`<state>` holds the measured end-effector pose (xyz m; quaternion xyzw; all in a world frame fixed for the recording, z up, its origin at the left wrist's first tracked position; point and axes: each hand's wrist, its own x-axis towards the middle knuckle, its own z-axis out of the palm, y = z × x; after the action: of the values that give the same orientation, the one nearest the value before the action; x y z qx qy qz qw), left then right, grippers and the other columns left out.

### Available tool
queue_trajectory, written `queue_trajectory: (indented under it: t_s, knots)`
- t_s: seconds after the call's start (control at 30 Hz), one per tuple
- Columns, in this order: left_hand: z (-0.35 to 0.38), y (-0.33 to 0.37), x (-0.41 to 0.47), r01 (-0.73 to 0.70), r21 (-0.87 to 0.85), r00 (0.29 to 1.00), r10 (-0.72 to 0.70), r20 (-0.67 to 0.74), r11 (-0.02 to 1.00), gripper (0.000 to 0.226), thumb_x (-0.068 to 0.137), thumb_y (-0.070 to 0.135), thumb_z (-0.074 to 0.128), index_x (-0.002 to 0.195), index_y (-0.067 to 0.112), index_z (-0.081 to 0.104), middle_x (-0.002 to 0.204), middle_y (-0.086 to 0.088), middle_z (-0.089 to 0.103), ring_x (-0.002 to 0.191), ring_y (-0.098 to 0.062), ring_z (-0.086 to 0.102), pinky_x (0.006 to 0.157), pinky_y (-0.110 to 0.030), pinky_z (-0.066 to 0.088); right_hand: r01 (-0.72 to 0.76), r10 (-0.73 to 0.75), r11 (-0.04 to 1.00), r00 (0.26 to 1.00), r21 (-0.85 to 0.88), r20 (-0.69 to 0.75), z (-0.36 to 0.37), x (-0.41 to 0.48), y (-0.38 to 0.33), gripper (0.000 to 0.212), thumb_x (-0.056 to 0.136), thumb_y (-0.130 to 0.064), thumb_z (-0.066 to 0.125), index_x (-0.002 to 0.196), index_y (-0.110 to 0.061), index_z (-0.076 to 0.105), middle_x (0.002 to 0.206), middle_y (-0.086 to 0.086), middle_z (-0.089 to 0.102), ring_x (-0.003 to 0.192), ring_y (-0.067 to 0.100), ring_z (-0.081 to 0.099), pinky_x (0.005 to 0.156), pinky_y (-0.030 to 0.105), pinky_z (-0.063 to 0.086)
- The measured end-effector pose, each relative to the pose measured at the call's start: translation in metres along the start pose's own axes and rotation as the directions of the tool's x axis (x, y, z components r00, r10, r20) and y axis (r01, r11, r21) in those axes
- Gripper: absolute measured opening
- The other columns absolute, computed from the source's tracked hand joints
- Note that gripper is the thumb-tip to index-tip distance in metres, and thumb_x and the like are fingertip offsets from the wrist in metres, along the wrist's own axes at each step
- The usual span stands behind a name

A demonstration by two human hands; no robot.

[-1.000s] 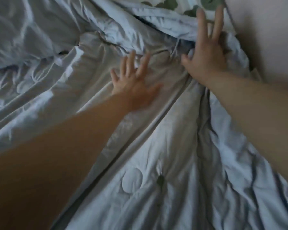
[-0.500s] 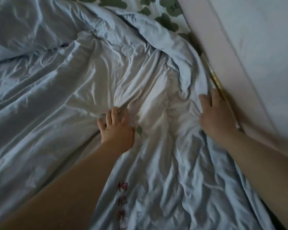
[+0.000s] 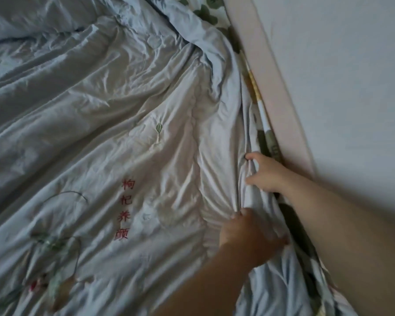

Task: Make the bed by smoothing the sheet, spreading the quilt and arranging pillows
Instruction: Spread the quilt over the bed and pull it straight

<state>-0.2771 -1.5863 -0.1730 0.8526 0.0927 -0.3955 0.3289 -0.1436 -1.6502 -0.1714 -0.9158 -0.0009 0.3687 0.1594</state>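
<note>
We see the pale blue quilt (image 3: 114,106) lying spread but wrinkled, red embroidered characters (image 3: 124,210) near its middle, its right edge bunched into folds. Beside that edge we see a strip of leaf-printed sheet (image 3: 206,14).

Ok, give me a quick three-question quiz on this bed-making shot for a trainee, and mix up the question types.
1. True or false: the right hand lies flat and open on the quilt.
2. Multiple choice: the embroidered characters on the quilt are A) red, B) black, C) gold.
3. Fill in: the sheet showing past the quilt's far edge has ____ leaf shapes.

Key
1. False: it grips the quilt's bunched edge beside the bed frame.
2. A.
3. Green.
</note>
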Motion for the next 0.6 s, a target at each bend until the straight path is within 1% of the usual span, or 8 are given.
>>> queue_trajectory:
  t_s: [0.07, 0.17, 0.27, 0.33, 0.4, 0.43, 0.5, 0.6]
  knots:
    - [0.019, 0.010, 0.005, -0.003, -0.083, 0.997, -0.004, -0.081, 0.997, 0.069, 0.084, 0.048, 0.062, 0.132, 0.006, 0.036, 0.130, -0.013, 0.048, 0.121, -0.031, 0.050, 0.097, -0.039, 0.042, 0.049, -0.050, 0.990, 0.999, -0.133, 0.002, 0.006, -0.006, 0.003, 0.069, 0.086, -0.010, 0.053, 0.147, -0.029, 0.026, 0.134, 0.011, 0.052, 0.112, 0.030, 0.058, 0.093, 0.031, 0.045]
    - [0.037, 0.029, 0.003, -0.083, -0.336, 0.984, 0.024, -0.175, 0.938, 0.036, 0.092, 0.025, 0.055, 0.121, 0.008, 0.042, 0.120, -0.016, 0.057, 0.112, -0.035, 0.056, 0.091, -0.039, 0.044, 0.046, -0.092, 0.971, 0.977, -0.233, -0.192, 0.006, -0.020, 0.020, 0.056, 0.088, -0.003, 0.039, 0.142, -0.018, 0.032, 0.130, 0.020, 0.052, 0.116, 0.038, 0.054, 0.097, 0.041, 0.045]
    - [0.046, 0.043, -0.013, -0.223, -0.398, 0.959, 0.128, -0.251, 0.890, 0.031, 0.093, 0.024, 0.054, 0.118, 0.007, 0.049, 0.110, -0.017, 0.062, 0.102, -0.034, 0.059, 0.083, -0.036, 0.045, -0.049, -0.086, 0.941, 0.924, -0.336, -0.373, 0.011, -0.034, 0.036, 0.040, 0.090, -0.002, 0.037, 0.129, -0.009, 0.039, 0.126, 0.026, 0.047, 0.114, 0.044, 0.052, 0.093, 0.047, 0.045]
    - [0.052, 0.036, -0.023, -0.254, -0.454, 0.951, 0.134, -0.280, 0.854, 0.027, 0.094, 0.022, 0.050, 0.116, 0.006, 0.051, 0.105, -0.016, 0.062, 0.096, -0.033, 0.059, 0.078, -0.035, 0.043, -0.031, -0.117, 0.929, 0.921, -0.368, -0.372, 0.022, -0.044, 0.037, 0.042, 0.089, -0.002, 0.036, 0.130, -0.011, 0.035, 0.125, 0.026, 0.040, 0.110, 0.046, 0.051, 0.091, 0.048, 0.045]
    - [0.058, 0.019, -0.034, -0.229, -0.473, 0.950, 0.089, -0.301, 0.851, 0.034, 0.092, 0.036, 0.049, 0.116, 0.012, 0.049, 0.106, -0.012, 0.061, 0.097, -0.032, 0.059, 0.076, -0.035, 0.042, 0.036, -0.179, 0.925, 0.919, -0.378, -0.350, 0.035, -0.055, 0.037, 0.049, 0.088, -0.004, 0.039, 0.136, -0.015, 0.030, 0.126, 0.023, 0.034, 0.111, 0.044, 0.047, 0.094, 0.046, 0.042]
    - [0.060, 0.009, -0.041, -0.184, -0.421, 0.954, 0.059, -0.293, 0.888, 0.042, 0.088, 0.045, 0.051, 0.116, 0.015, 0.046, 0.110, -0.009, 0.059, 0.100, -0.031, 0.058, 0.076, -0.035, 0.042, 0.069, -0.217, 0.921, 0.908, -0.383, -0.358, 0.041, -0.061, 0.038, 0.052, 0.088, -0.006, 0.041, 0.138, -0.017, 0.029, 0.127, 0.022, 0.032, 0.113, 0.043, 0.044, 0.096, 0.046, 0.040]
    - [0.065, -0.014, -0.059, -0.043, -0.160, 0.971, 0.004, -0.241, 0.986, 0.062, 0.081, 0.063, 0.054, 0.120, 0.017, 0.039, 0.120, -0.005, 0.054, 0.108, -0.029, 0.055, 0.081, -0.036, 0.041, 0.118, -0.272, 0.918, 0.881, -0.378, -0.386, 0.052, -0.078, 0.040, 0.053, 0.088, -0.009, 0.045, 0.138, -0.019, 0.032, 0.131, 0.021, 0.029, 0.115, 0.042, 0.042, 0.099, 0.045, 0.039]
    - [0.076, -0.045, -0.092, 0.035, 0.250, 0.993, -0.006, -0.118, 0.968, 0.089, 0.074, 0.079, 0.048, 0.139, 0.020, 0.032, 0.135, -0.004, 0.047, 0.123, -0.026, 0.048, 0.098, -0.038, 0.040, 0.093, -0.188, 0.947, 0.936, -0.307, -0.297, 0.063, -0.105, 0.050, 0.048, 0.088, -0.013, 0.049, 0.133, -0.019, 0.034, 0.127, 0.020, 0.029, 0.108, 0.040, 0.046, 0.091, 0.041, 0.043]
